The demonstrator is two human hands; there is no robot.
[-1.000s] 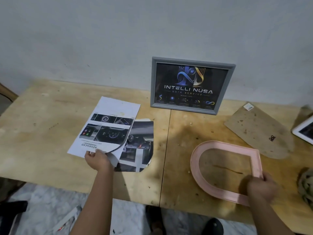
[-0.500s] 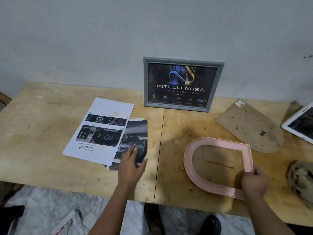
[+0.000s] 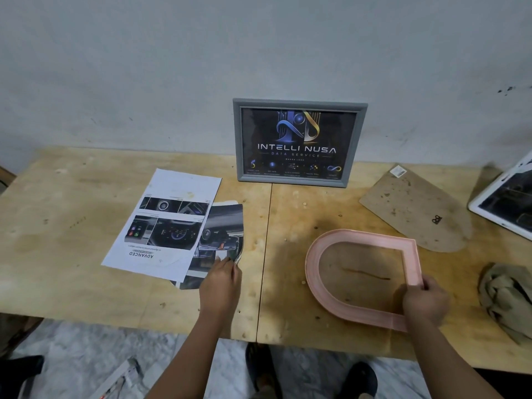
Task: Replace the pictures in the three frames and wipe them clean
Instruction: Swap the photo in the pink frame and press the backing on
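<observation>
A wooden tabletop (image 3: pixel 86 226) of two boards stood against a pale wall. At its back, a grey frame (image 3: pixel 299 102) leaned upright against the wall, holding a dark logo picture. Nearer the front on the right lay a pink frame (image 3: pixel 312 272), arch-shaped and empty, flat on the wood with its round end to the left. Behind it, apart from it, lay a brown backing board (image 3: pixel 414 208) of the same arch shape. On the left lay a printed sheet (image 3: pixel 167 226) with car photos, its right edge overlapping a cut picture (image 3: pixel 227 226) with a rounded outline. A white frame (image 3: pixel 489 214) showed partly at the right edge, and a crumpled cloth (image 3: pixel 506 298) sat near the front right. The right grip (image 3: pixel 424 300) was curled round the pink frame's near right corner, holding it. The left grip (image 3: pixel 220 286) had its fingertips at the cut picture's near right edge, which curled up there; whether it pinched the paper I cannot tell.
</observation>
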